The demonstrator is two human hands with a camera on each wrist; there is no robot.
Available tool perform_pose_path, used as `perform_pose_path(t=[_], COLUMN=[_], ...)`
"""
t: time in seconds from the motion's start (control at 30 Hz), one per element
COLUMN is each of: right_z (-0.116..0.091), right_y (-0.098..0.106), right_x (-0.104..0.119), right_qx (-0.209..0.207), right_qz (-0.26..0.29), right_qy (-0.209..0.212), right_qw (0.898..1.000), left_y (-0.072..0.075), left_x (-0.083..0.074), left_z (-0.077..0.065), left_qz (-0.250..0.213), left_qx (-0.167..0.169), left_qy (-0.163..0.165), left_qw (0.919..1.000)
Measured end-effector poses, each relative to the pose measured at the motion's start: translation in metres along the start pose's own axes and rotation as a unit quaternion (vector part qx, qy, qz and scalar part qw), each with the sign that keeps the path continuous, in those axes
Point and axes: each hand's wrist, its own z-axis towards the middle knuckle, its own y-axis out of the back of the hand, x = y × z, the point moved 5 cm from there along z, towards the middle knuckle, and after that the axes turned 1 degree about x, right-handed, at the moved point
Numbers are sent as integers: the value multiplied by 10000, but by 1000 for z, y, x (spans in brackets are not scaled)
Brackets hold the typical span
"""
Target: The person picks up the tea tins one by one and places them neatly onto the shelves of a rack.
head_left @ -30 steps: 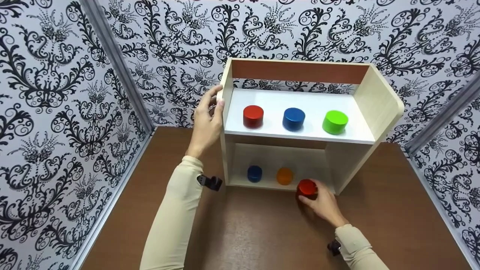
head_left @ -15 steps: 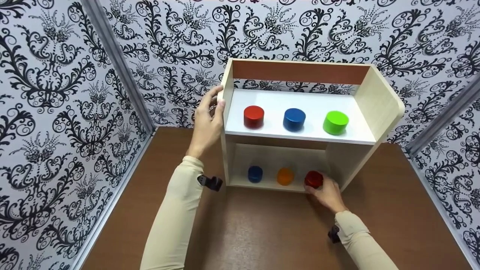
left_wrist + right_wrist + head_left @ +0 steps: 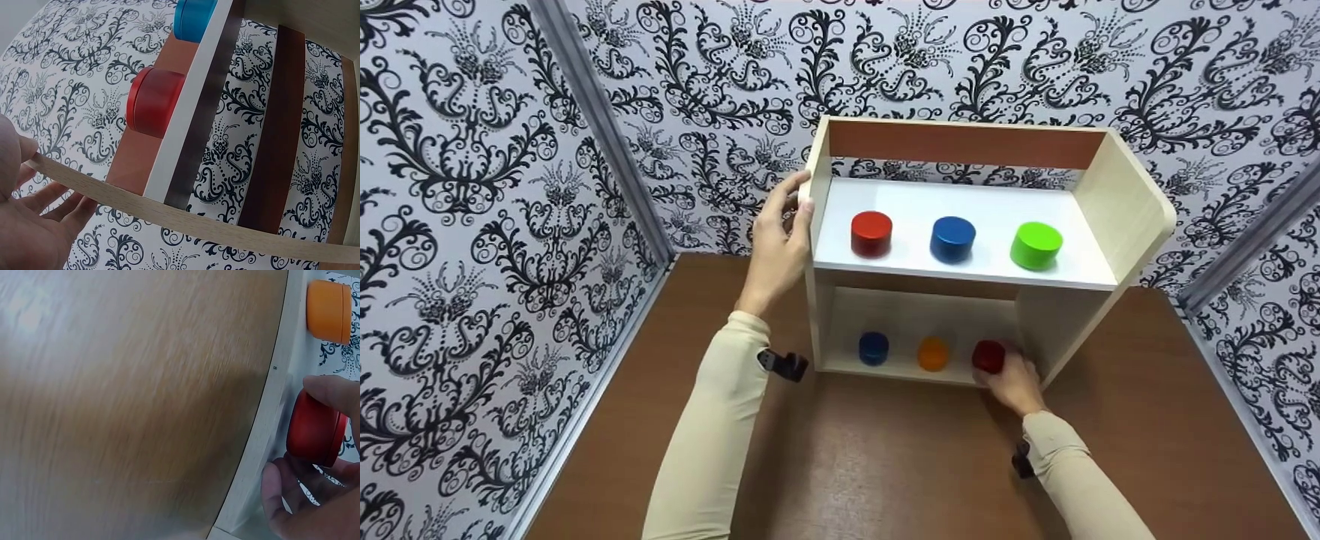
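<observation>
A small two-tier wooden shelf unit point(image 3: 960, 279) stands upright on the brown table. My left hand point(image 3: 777, 251) grips the front edge of its left side panel point(image 3: 169, 218), thumb on one face and fingers on the other. On the lower tier, at the right end, my right hand point(image 3: 1014, 382) holds a red round tin point(image 3: 316, 427) between thumb and fingers. To its left sit an orange round tin point(image 3: 933, 354) and a dark blue tin point(image 3: 874, 349). The white upper tier bears another red tin point(image 3: 871, 234), a blue tin point(image 3: 952, 240) and a green tin point(image 3: 1036, 246).
The brown table point(image 3: 855, 457) spreads in front of the shelf unit. Behind and at both sides rise walls with black-and-white patterned paper point(image 3: 720, 97). The unit's right side panel point(image 3: 1129, 210) stands close to my right hand.
My right hand has carried the red tin from in front of the lower tier back and right onto its right end. The left hand keeps its grip on the side panel.
</observation>
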Motion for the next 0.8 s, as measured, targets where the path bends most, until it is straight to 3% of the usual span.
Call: perform_pose_path(t=[0.5, 0.8], right_z=[0, -4], right_y=[-5, 4], right_x=[-2, 6], right_qx=[-76, -56], right_qz=[-218, -78], right_qy=[43, 203], right_qw=[9997, 9997], left_y=[0, 1], left_x=[1, 1], left_z=[0, 0], left_qz=[52, 2], left_qx=[34, 50], left_qy=[89, 129], left_qw=[9999, 9999])
